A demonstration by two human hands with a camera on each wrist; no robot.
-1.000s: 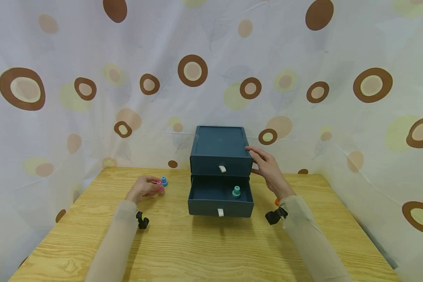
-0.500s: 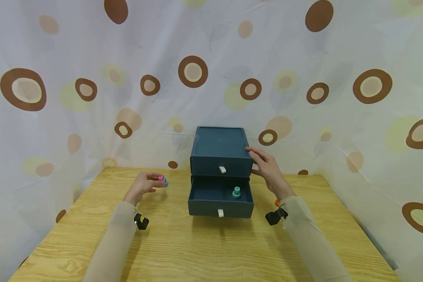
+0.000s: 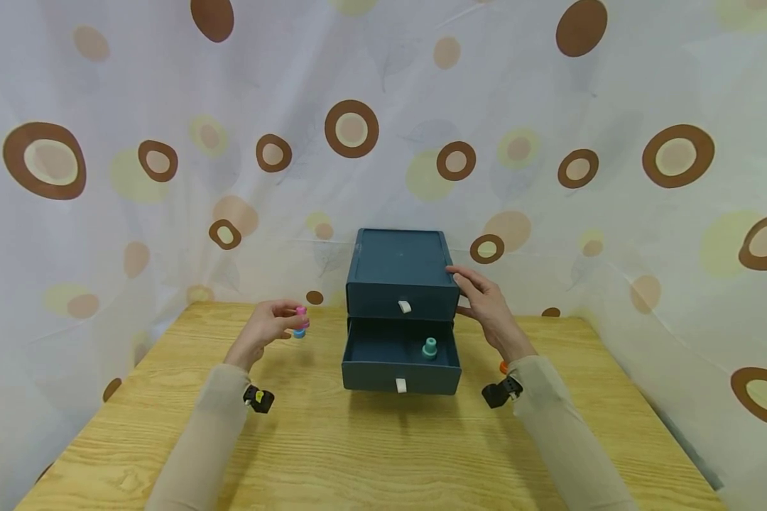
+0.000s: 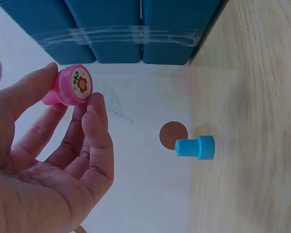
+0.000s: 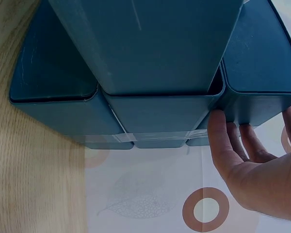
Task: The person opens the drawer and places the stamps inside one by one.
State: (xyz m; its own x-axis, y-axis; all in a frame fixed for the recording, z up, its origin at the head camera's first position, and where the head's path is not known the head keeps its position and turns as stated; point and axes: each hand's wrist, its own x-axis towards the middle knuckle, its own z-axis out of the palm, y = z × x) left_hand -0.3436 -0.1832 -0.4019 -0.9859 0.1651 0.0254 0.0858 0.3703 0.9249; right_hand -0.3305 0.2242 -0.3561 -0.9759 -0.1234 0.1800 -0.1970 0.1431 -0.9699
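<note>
Here the left hand (image 3: 265, 330) pinches a small pink stamp (image 4: 68, 87) between thumb and fingertips, lifted above the wooden table (image 3: 371, 454), left of the dark blue drawer box (image 3: 401, 273). The stamp is a short round plug with a wider cap, whose pale face bears a red flower and green curls. A blue stamp (image 4: 196, 147) of the same shape stands on the table just beyond it. The right hand (image 3: 486, 309) rests with relaxed, nearly straight fingers against the box's right side. The lower drawer (image 3: 399, 365) stands pulled out, with a teal stamp (image 3: 430, 347) inside.
</note>
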